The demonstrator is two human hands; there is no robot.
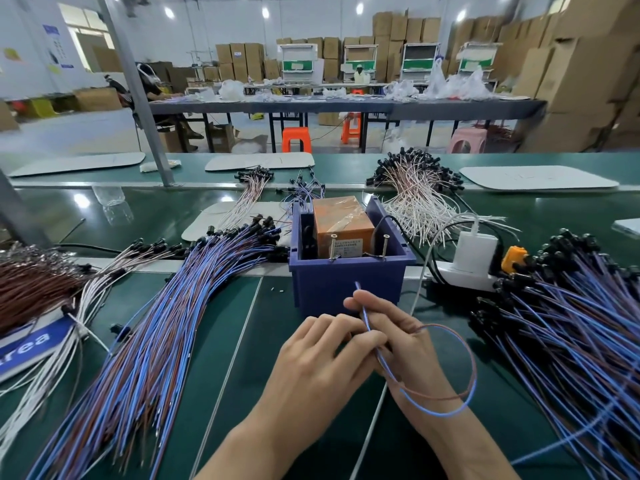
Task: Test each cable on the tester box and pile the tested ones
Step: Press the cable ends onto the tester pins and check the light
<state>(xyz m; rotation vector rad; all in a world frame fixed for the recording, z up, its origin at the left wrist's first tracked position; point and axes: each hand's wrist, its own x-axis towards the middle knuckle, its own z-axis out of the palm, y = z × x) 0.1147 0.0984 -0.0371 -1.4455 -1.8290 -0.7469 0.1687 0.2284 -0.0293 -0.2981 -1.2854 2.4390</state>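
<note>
both bare forearms come up from the lower edge and meet at the middle. the left forearm (249,438) angles up to the right, and the right forearm (464,434) angles up to the left. the left hand (322,358) lies back-up, knuckles raised and fingers curled, its fingertips tucked against the right hand (405,344). the right hand's fingers reach leftward past the left knuckles and pinch a thin cable (363,308). whether the left hand's fingers also grip the cable is hidden. the two hands touch.
</note>
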